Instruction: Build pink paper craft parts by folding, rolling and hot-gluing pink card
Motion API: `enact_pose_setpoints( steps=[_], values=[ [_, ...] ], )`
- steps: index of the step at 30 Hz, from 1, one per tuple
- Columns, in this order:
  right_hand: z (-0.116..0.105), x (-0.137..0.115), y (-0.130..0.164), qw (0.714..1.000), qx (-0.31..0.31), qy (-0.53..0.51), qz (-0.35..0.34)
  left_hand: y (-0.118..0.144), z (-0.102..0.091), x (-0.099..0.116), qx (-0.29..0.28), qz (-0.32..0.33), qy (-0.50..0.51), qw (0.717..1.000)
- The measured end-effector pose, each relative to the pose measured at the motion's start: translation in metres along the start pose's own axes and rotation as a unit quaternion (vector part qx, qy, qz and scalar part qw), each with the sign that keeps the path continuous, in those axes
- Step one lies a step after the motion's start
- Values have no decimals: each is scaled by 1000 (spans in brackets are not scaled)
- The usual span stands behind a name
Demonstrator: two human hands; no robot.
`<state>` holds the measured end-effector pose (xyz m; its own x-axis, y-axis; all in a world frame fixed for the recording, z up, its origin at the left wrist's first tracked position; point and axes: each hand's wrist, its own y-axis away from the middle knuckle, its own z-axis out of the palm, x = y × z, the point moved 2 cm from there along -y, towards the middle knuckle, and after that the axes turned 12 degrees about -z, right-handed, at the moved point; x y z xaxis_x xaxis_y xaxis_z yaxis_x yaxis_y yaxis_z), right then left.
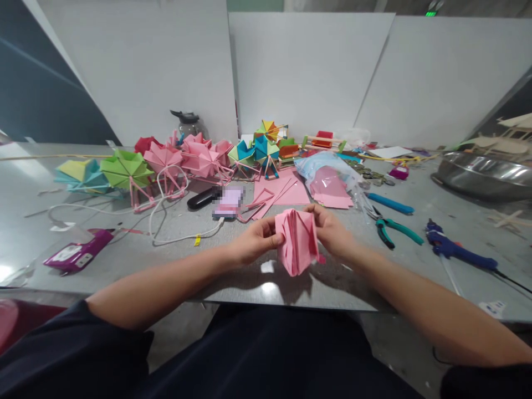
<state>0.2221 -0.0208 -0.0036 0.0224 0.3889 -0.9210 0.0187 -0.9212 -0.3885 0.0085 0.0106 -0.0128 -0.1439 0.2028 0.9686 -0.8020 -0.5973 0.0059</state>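
Near desk edge: the left hand (pixel 255 241) and right hand (pixel 332 233) pinch a pleated pink paper piece (pixel 297 241) between closed fingers, held just above the desk (pixel 124 266); it appears folded but not yet opened or mounted. Farther back, finished paper umbrellas (pixel 166 160) stand in a row. No writing is legible; the phone (pixel 228 202) is blurred.

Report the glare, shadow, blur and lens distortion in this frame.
Head view: lamp glare spots on the table below the folded pink paper, whose shadow falls toward the near edge; a pixelated patch hides something mid-table; wide-angle lens bends the back panels; left hand and right hand sharp.
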Motion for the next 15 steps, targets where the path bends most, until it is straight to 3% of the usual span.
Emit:
enact_pose_setpoints(
  steps=[2, 4, 7, 10, 15],
  values=[
    [-9, -2, -3, 997, 57, -7, -44, -2, -3, 1, 42, 2, 22, 999],
    [-15, -5, -4, 994, 70, -2, -85, -3, -6, 1, 81, 3, 30, 996],
    [-13, -10, -2, 996, -3, 2, -92, -5, -7, 3, 121, -4, 23, 992],
    [-3, -8, 2, 996, -59, 13, -68, -5, -7, 3, 127, -3, 16, 992],
    [3, 5, 4, 997, -64, 23, -35, -4, -10, 0, 169, 8, -26, 985]
  ],
)
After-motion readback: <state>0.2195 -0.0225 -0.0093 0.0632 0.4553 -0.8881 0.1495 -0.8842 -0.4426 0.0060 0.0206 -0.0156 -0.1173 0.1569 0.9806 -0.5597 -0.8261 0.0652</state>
